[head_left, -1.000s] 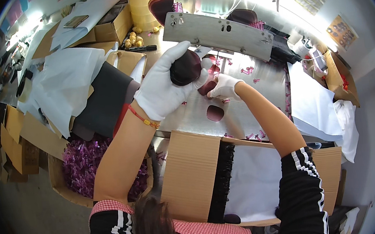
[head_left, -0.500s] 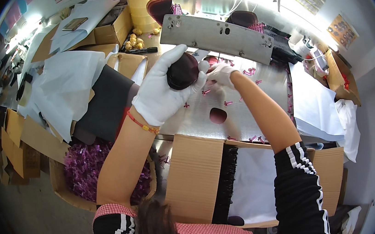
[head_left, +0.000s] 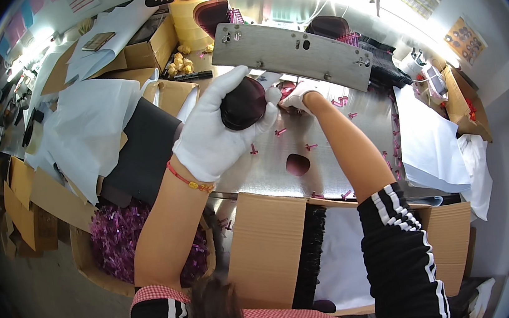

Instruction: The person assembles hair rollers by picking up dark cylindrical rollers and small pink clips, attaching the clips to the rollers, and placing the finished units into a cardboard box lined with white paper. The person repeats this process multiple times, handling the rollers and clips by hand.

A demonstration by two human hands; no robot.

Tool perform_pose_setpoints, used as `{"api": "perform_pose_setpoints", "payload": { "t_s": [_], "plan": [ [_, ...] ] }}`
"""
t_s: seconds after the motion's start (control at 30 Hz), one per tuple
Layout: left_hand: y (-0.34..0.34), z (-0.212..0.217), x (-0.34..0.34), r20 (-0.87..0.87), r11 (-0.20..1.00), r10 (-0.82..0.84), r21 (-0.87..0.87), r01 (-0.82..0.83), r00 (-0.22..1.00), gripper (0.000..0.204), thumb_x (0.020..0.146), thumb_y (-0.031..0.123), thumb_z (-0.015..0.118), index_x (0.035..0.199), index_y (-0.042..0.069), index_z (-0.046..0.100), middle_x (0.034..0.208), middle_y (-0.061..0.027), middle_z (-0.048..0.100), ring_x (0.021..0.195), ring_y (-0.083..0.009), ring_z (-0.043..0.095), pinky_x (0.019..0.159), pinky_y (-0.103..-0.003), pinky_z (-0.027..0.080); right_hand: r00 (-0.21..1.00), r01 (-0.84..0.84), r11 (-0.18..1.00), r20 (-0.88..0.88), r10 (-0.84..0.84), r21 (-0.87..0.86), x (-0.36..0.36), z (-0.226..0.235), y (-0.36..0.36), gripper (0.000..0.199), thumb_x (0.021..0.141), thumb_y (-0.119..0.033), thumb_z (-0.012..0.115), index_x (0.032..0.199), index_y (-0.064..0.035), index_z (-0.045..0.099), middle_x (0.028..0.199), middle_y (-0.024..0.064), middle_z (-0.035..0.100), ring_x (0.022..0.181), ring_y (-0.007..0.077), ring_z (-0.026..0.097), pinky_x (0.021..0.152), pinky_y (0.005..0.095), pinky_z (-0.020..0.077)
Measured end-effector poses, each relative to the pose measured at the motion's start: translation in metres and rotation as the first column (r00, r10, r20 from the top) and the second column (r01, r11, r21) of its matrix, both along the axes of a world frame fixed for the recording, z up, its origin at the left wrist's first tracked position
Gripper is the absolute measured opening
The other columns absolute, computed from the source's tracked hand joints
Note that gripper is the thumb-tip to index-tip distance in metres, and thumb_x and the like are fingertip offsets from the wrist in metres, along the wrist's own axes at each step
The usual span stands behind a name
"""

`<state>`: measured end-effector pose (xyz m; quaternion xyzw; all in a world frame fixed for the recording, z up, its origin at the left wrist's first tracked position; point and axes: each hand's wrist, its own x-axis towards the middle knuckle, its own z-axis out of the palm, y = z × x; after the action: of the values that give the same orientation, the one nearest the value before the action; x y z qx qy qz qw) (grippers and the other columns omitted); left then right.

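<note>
My left hand [head_left: 216, 129], in a white glove, grips a stack of dark tinted lenses [head_left: 244, 103], its thumb along their far side. Just right of it, below a perforated metal bar, my gloved right hand [head_left: 301, 98] is closed on a reddish tinted lens [head_left: 287, 89]. The fingers of both hands nearly meet there, and much of that lens is hidden. One loose tinted lens [head_left: 297, 165] lies on the metal worktop [head_left: 262, 174] nearer me. Small pink plastic offcuts [head_left: 281, 133] are scattered about it.
The metal bar [head_left: 292, 51] spans the worktop beyond my hands. An open carton [head_left: 267, 245] with dark lens rows and white sheet stands near me. A box of purple offcuts [head_left: 120, 243] sits at left. More dark lenses [head_left: 213, 18] stand behind the bar; white paper [head_left: 431, 139] lies right.
My view has shifted slightly. The right hand has drawn in at the reddish lens beneath the bar, and its blur has gone. The left hand still holds the stack.
</note>
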<state>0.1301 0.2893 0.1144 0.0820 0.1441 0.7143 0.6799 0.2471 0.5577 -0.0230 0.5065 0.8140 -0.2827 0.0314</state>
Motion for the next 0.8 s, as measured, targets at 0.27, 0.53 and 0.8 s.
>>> {"api": "perform_pose_setpoints", "payload": {
  "t_s": [0.27, 0.53, 0.8],
  "plan": [
    [0.003, 0.009, -0.002, 0.052, 0.999, -0.048, -0.002, 0.048, 0.998, 0.025, 0.094, 0.02, 0.067, 0.114, 0.008, 0.06, 0.107, -0.0103, 0.061, 0.1, -0.0257, 0.061, 0.08, -0.037, 0.056, 1.0, -0.01, 0.999, -0.017, 0.011, 0.045, -0.02, -0.008, 0.015, 0.016, 0.083, -0.012, 0.07, 0.095, -0.0023, 0.071, 0.083, 0.0056, 0.068, 0.071, 0.0158, 0.063, 0.065, 0.03, 0.0506],
    [0.002, 0.0, -0.004, -0.008, 1.0, -0.013, 0.021, 0.013, 1.0, 0.023, 0.094, 0.021, 0.067, 0.111, 0.006, 0.063, 0.107, -0.01, 0.063, 0.102, -0.0246, 0.061, 0.083, -0.038, 0.057, 0.977, -0.101, 0.986, -0.199, 0.073, -0.132, 0.003, 0.008, 0.014, 0.02, 0.081, -0.014, 0.072, 0.097, -0.002, 0.071, 0.084, 0.0061, 0.068, 0.072, 0.0164, 0.064, 0.066, 0.0303, 0.0511],
    [-0.007, -0.017, 0.004, -0.085, 0.998, 0.053, 0.05, -0.049, 0.995, 0.021, 0.094, 0.018, 0.066, 0.112, 0.006, 0.061, 0.109, -0.0115, 0.062, 0.104, -0.0264, 0.061, 0.084, -0.039, 0.056, 0.939, -0.334, 0.939, 0.05, 0.339, -0.086, 0.095, 0.042, -0.114, 0.054, 0.067, -0.032, 0.084, 0.107, 0.0019, 0.069, 0.099, 0.0202, 0.071, 0.093, 0.0315, 0.069, 0.085, 0.0368, 0.0538]
  ]
}}
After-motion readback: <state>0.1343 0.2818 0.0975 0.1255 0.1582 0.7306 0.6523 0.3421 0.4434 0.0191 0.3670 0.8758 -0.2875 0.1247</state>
